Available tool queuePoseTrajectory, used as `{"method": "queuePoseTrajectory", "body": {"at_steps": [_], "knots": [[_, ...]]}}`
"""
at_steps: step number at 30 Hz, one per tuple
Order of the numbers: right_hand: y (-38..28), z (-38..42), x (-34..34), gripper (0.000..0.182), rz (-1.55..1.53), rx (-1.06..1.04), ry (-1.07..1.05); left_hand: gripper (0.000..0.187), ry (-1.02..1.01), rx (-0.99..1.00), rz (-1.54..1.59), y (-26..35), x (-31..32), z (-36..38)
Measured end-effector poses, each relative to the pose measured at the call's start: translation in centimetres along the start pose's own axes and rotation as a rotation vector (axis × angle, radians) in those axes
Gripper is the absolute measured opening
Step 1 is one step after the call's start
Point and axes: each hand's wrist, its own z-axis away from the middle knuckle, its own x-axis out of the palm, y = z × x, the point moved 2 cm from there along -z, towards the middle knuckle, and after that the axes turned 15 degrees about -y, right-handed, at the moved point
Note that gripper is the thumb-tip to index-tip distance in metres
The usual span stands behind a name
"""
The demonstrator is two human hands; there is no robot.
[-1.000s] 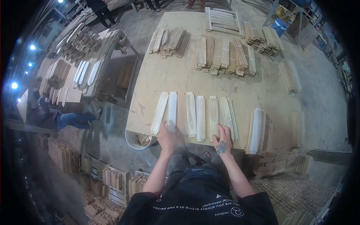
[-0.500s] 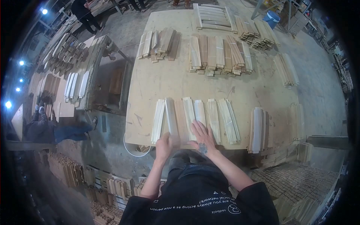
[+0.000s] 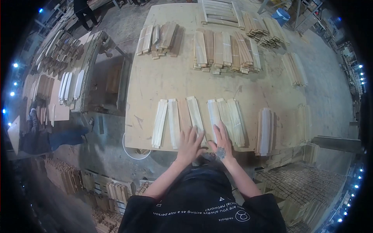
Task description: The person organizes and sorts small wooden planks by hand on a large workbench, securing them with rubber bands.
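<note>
A row of thin wooden slats lies near the front edge of the table, lower ends toward me. My left hand [image 3: 189, 146] is open, fingers spread over the lower ends of a reddish slat [image 3: 184, 112] and a pale slat [image 3: 194, 110]. Spread fingers of my right hand [image 3: 222, 144], tattooed on the back, rest on the lower part of another pale slat [image 3: 213, 112]. A gap of bare tabletop shows between the two hands' slats. Further left lie a pale slat [image 3: 173, 116] and a tilted stack [image 3: 159, 120]; on the right is another group [image 3: 235, 116].
Stacks of slats [image 3: 225, 50] and a smaller pile [image 3: 163, 39] stand further back on the table [image 3: 140, 89]. A bundle [image 3: 265, 132] lies at the front right. Slatted frame [image 3: 221, 13] at the far end. Another person [image 3: 58, 134] is at the left.
My left hand has opened from a closed grip at a slat's lower end and shifted right. My right hand has moved slightly right, and a gap has widened in the row.
</note>
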Motion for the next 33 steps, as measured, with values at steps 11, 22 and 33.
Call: {"method": "queuePoseTrajectory", "body": {"at_steps": [11, 22, 33], "knots": [[0.5, 1.4, 0.6, 0.058, -0.15, 0.007, 0.148, 0.065, 0.17, -0.04, -0.213, -4.1, 2.5, 1.9], [3.5, 3.0, -0.1, 0.06, -0.02, 0.1, 0.239, 0.064, 0.233, -0.358, 0.276, 2.2, 2.3, -4.6], [3.8, 3.8, 0.3, 0.065, -0.199, 0.231, 0.174, 0.06, 0.103, -0.435, 0.205, 0.2, 1.8, 0.9]]}}
